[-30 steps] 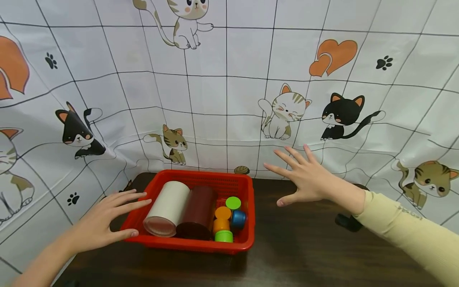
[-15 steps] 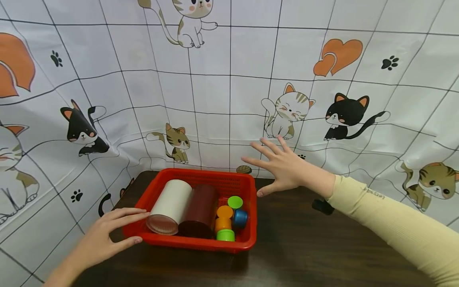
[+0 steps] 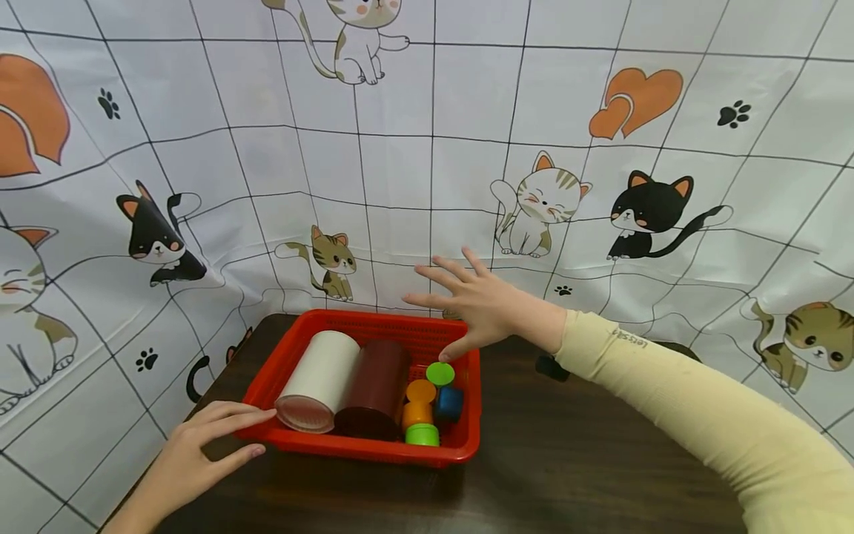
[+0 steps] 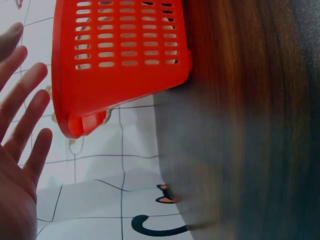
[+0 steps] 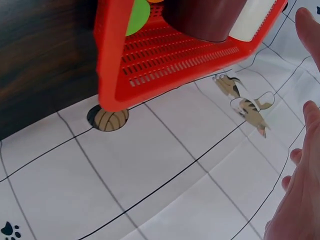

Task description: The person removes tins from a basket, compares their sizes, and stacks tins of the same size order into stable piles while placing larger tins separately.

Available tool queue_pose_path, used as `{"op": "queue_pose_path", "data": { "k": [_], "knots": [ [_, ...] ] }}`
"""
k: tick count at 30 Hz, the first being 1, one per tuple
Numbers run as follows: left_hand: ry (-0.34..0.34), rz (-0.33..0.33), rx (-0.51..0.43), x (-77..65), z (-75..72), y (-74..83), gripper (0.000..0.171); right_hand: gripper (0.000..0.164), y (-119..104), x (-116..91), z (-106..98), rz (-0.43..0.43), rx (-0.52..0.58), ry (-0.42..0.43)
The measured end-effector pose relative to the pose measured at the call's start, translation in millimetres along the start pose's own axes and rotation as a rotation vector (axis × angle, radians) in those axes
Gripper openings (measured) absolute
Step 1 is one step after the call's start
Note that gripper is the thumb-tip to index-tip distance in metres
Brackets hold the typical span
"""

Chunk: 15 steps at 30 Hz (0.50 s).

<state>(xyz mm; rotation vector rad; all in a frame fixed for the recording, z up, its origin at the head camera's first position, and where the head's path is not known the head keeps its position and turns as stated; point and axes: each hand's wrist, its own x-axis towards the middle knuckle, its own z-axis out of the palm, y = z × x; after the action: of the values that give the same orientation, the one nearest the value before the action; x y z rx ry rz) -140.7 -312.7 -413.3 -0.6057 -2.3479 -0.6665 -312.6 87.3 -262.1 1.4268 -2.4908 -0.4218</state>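
Observation:
A red plastic basket [image 3: 360, 447] sits on the dark wooden table. In it lie a white cylinder [image 3: 323, 374] with a clear end and a dark red cylinder [image 3: 375, 382] beside it. Small round pieces fill its right side: green [image 3: 440, 373], orange [image 3: 418, 414], blue [image 3: 450, 404] and a second green one [image 3: 422, 434]. My left hand [image 3: 193, 452] is at the basket's left front corner, fingers extended, fingertips right at the rim. Fingers spread, my right hand [image 3: 483, 304] hovers over the back right corner, its thumb overlapping the basket in the head view. Neither hand holds anything.
Behind the table [image 3: 567, 445] and along its left hangs a white gridded sheet [image 3: 467, 96] printed with cartoon cats, hearts and paw prints. A small black object [image 3: 552, 368] lies on the table under the right forearm.
My right hand has moved left, from beside the basket to above its back right part. The left hand has shifted slightly down and stays near the left rim. The basket's contents stay put.

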Motion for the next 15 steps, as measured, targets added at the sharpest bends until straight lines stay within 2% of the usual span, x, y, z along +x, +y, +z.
{"op": "queue_pose_path", "data": {
  "k": [6,15],
  "knots": [
    [0.005,0.056,-0.021,-1.9,6.7,-2.3,0.057,0.102,-8.0,20.0,1.4,-0.04,-0.008,-0.033],
    [-0.019,0.059,0.028,-1.5,13.6,-7.6,0.056,0.103,-14.8,42.1,6.1,-0.09,-0.015,-0.043]
  ]
}}
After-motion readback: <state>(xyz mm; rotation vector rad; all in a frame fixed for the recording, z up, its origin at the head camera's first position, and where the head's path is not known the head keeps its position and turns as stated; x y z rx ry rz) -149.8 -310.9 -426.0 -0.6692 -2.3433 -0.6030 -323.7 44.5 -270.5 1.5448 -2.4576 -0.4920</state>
